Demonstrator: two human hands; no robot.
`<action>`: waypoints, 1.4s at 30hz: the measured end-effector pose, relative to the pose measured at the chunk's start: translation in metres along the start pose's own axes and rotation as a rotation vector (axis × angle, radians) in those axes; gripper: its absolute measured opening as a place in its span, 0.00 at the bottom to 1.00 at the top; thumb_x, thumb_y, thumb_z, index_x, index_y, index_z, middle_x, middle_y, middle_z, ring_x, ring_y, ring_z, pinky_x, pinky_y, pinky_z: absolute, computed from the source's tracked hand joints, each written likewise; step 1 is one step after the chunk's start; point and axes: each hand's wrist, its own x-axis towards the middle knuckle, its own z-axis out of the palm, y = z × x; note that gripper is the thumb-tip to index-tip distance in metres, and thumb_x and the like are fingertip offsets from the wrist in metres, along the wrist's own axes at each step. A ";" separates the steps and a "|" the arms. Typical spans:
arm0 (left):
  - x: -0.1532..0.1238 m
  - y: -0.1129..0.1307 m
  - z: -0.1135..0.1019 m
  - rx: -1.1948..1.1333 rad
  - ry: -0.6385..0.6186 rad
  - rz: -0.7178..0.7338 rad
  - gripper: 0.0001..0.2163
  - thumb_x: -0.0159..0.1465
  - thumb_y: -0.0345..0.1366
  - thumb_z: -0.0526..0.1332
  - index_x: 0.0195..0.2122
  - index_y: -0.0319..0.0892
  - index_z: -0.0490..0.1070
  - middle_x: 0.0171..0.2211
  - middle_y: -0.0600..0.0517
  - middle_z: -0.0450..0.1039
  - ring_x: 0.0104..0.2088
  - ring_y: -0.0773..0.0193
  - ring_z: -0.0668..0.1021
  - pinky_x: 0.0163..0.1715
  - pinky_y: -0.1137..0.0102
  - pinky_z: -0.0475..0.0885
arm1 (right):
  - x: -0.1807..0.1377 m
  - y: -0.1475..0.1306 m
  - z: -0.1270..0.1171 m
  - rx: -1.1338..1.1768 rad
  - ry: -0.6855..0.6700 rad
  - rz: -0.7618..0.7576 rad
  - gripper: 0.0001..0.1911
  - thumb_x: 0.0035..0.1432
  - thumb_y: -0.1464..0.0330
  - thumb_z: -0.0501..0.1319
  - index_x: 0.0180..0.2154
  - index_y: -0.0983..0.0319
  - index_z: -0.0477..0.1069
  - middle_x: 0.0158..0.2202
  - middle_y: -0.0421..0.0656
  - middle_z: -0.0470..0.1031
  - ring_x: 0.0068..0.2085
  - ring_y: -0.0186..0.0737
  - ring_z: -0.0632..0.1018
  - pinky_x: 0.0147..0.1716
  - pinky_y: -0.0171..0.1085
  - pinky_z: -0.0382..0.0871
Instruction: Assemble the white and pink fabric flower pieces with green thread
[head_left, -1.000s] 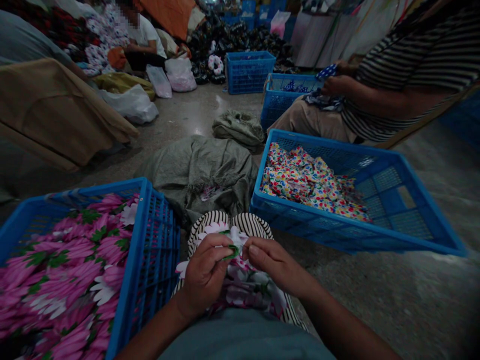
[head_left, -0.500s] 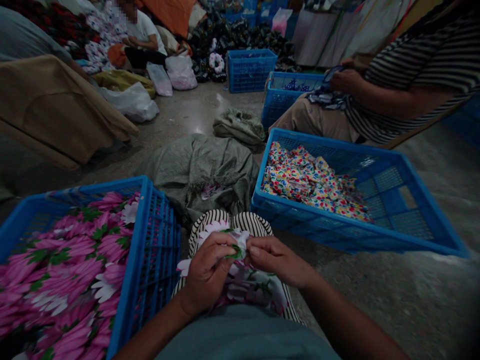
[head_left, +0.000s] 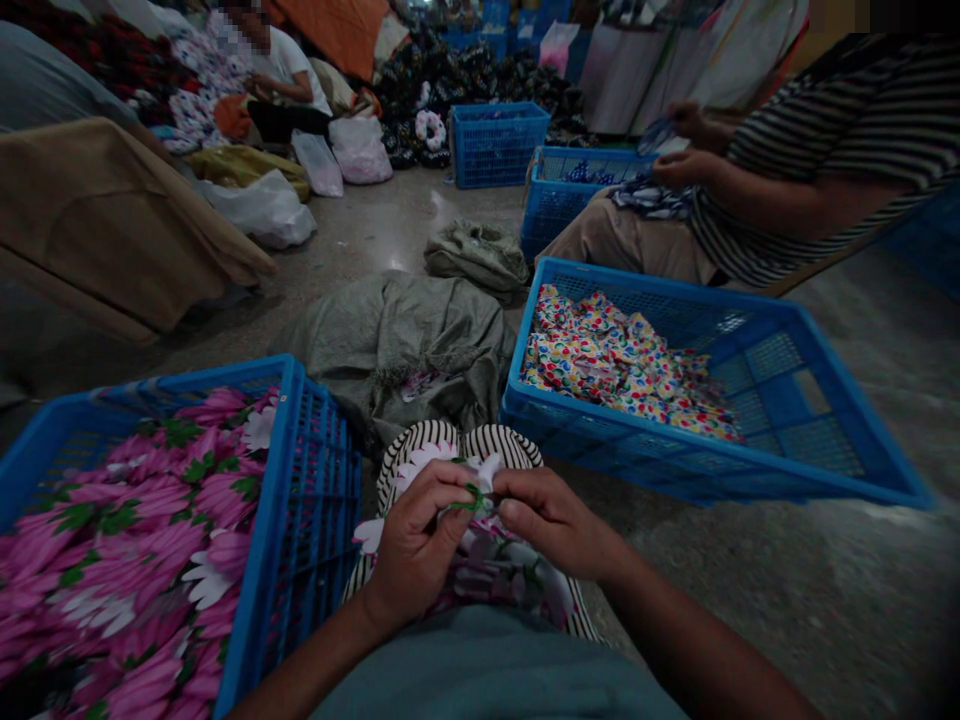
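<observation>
Above my lap, both hands pinch one fabric flower [head_left: 486, 474] with white petals and a green base. My left hand [head_left: 417, 530] is closed on its green part, thumb against fingers. On the white petal side, my right hand [head_left: 551, 515] grips with thumb and forefinger. More white and pink flower pieces [head_left: 499, 585] lie on my striped trousers [head_left: 424, 433], beneath the hands. Beside my left arm stands a blue crate [head_left: 289, 430] heaped with pink fabric flowers [head_left: 150, 520] that have green bases. The fingertips partly hide the held flower.
At right, a blue crate [head_left: 675, 460] holds colourful patterned cloth pieces [head_left: 607, 350]. A grey-green sack [head_left: 390, 330] lies ahead on the floor. A person in a striped shirt [head_left: 817, 170] sits beyond the right crate, handling dark blue cloth. Another person [head_left: 289, 85] sits at the back left.
My right fingers have shifted slightly on the flower, with the thumb and forefinger further apart. My left hand stays nearly in place. The striped-shirt person's hands have moved apart and one is raised.
</observation>
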 end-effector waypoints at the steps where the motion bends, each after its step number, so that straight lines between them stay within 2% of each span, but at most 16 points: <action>1: 0.000 0.000 0.000 -0.014 -0.002 -0.014 0.04 0.60 0.28 0.56 0.32 0.43 0.69 0.33 0.51 0.69 0.35 0.65 0.72 0.34 0.71 0.67 | 0.000 0.000 0.000 0.003 0.001 -0.004 0.20 0.62 0.57 0.46 0.28 0.64 0.65 0.22 0.36 0.57 0.24 0.31 0.61 0.23 0.32 0.53; 14: -0.002 -0.003 0.000 -0.116 -0.039 -0.070 0.05 0.60 0.28 0.57 0.32 0.44 0.69 0.33 0.51 0.68 0.36 0.64 0.72 0.35 0.69 0.66 | 0.000 0.004 -0.004 0.250 -0.093 0.132 0.21 0.61 0.55 0.48 0.24 0.64 0.62 0.21 0.36 0.57 0.22 0.29 0.58 0.21 0.31 0.50; 22: 0.000 -0.004 0.002 -0.094 -0.010 -0.081 0.04 0.60 0.29 0.57 0.32 0.43 0.70 0.33 0.51 0.69 0.36 0.63 0.72 0.35 0.69 0.66 | 0.000 0.009 0.000 0.255 -0.042 0.143 0.21 0.60 0.54 0.49 0.23 0.63 0.59 0.21 0.35 0.54 0.23 0.30 0.57 0.21 0.31 0.50; 28: 0.000 -0.005 0.001 -0.087 -0.033 -0.060 0.04 0.60 0.29 0.57 0.32 0.42 0.70 0.33 0.51 0.69 0.35 0.63 0.72 0.35 0.69 0.66 | 0.000 0.013 0.001 0.261 -0.034 0.148 0.21 0.59 0.55 0.50 0.21 0.63 0.57 0.20 0.35 0.53 0.22 0.29 0.56 0.21 0.31 0.49; 37: -0.002 -0.007 0.001 -0.106 -0.054 -0.063 0.05 0.59 0.28 0.57 0.33 0.43 0.70 0.32 0.51 0.69 0.35 0.64 0.72 0.35 0.69 0.65 | -0.001 0.021 0.005 0.524 -0.032 0.241 0.22 0.57 0.55 0.54 0.20 0.63 0.59 0.16 0.33 0.52 0.17 0.25 0.51 0.15 0.30 0.42; 42: -0.002 -0.008 0.002 -0.145 0.013 -0.147 0.03 0.58 0.30 0.58 0.31 0.43 0.71 0.32 0.51 0.69 0.34 0.64 0.72 0.36 0.70 0.65 | -0.003 0.026 0.006 0.636 0.105 0.291 0.22 0.57 0.53 0.52 0.22 0.63 0.62 0.14 0.31 0.50 0.16 0.26 0.49 0.14 0.30 0.40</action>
